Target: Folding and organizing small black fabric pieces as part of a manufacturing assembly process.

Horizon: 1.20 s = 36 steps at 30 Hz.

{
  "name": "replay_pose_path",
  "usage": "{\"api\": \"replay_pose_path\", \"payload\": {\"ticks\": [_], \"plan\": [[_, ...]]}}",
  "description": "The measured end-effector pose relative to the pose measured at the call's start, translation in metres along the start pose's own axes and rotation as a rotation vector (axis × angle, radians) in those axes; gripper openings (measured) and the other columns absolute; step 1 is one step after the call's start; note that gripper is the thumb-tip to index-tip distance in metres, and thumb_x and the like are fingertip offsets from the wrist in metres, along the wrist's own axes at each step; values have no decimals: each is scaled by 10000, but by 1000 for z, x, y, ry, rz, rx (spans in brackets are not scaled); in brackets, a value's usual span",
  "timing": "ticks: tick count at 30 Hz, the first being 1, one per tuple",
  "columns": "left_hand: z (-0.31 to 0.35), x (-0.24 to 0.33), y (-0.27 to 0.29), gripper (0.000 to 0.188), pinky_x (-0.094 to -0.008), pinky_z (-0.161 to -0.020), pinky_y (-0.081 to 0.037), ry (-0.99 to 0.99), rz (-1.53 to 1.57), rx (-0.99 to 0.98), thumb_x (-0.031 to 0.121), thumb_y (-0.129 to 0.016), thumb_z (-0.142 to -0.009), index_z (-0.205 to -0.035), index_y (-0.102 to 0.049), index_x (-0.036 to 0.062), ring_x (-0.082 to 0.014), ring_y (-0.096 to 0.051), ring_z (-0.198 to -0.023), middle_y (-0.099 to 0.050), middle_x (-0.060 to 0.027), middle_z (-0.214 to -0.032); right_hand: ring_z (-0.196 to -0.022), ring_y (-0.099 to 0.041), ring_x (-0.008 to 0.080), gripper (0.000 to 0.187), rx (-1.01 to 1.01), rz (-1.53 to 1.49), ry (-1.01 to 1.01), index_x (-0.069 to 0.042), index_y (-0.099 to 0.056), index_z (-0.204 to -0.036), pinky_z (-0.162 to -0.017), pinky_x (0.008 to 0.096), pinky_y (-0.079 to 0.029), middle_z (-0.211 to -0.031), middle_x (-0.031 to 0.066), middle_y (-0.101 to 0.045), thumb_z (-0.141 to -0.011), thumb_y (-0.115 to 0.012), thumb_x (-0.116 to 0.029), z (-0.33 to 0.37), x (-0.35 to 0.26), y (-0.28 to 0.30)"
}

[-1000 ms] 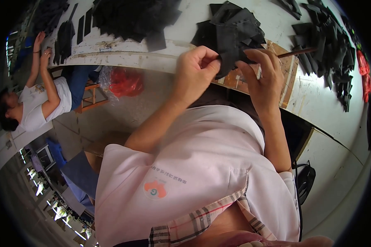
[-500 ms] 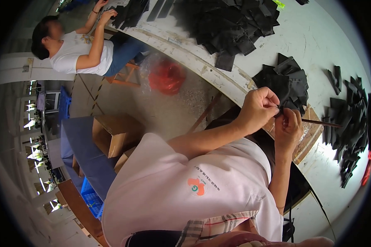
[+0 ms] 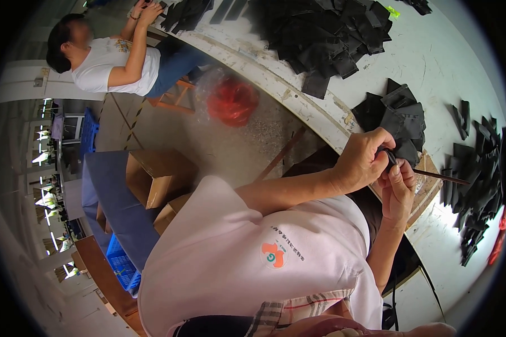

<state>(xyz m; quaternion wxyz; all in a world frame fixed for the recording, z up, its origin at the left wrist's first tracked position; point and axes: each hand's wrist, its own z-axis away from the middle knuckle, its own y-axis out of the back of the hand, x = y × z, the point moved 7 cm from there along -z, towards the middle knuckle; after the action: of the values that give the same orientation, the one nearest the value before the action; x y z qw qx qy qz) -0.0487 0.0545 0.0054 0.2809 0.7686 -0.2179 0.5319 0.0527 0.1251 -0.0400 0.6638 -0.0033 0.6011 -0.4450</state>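
My left hand (image 3: 367, 157) pinches a small black fabric piece (image 3: 389, 159) at the table's near edge. Close beside it, my right hand (image 3: 398, 188) grips the same piece from the other side, fingers curled. A thin dark stick (image 3: 444, 177) juts out to the right from behind the right hand; whether that hand holds it is hidden. Just beyond both hands lies a small heap of flat black fabric pieces (image 3: 402, 115), overlapping one another.
A large pile of black pieces (image 3: 320, 39) covers the far part of the white table (image 3: 433, 67). More folded black pieces (image 3: 478, 168) lie at the right. Across the table corner, a co-worker (image 3: 118, 62) handles something dark. Cardboard box (image 3: 160, 174) and red bag (image 3: 230, 104) stand left.
The black piece between my hands has turned and shows more. My right hand has rotated, its thumb now upward. The co-worker's hands have come together. The whole view has shifted slightly.
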Motion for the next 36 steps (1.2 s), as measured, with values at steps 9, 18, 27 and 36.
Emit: {"api": "replay_pose_path", "payload": {"ticks": [9,18,27,36], "plan": [[21,21,-43,387,-149,-415,-304,636,1135,-760,-67,-502,-641,-1021,-465,-7,-20,-406,-501,-519,-20,-699,-885,-548,149,207,-55,-166,182,-5,-517,-986,-791,284,-443,-919,78,-576,-825,-537,-134,23,-17,13],[13,35,-36,222,-242,-573,-433,-7,226,-143,-99,-518,-650,-833,-579,12,-165,-555,-685,-567,-86,-772,-674,-366,27,116,197,365,461,4,-510,-822,-617,141,-285,-752,-38,-450,-836,-533,-109,40,-55,22],[8,22,-53,131,-168,-555,-445,415,672,-367,-71,-482,-781,-901,-507,-25,-69,-549,-649,-586,-75,-774,-568,-379,34,130,247,336,315,-18,-503,-774,-490,166,-296,-687,-20,-447,-829,-533,-132,42,-64,17],[-15,102,-95,490,-155,-315,-258,728,1721,-1062,49,-491,-801,-1226,-273,-57,3,-340,-342,-558,-143,-920,-543,-330,12,208,196,365,604,-15,-507,-726,-458,166,-254,-636,-45,-420,-821,-559,-193,56,-150,-11]]}}
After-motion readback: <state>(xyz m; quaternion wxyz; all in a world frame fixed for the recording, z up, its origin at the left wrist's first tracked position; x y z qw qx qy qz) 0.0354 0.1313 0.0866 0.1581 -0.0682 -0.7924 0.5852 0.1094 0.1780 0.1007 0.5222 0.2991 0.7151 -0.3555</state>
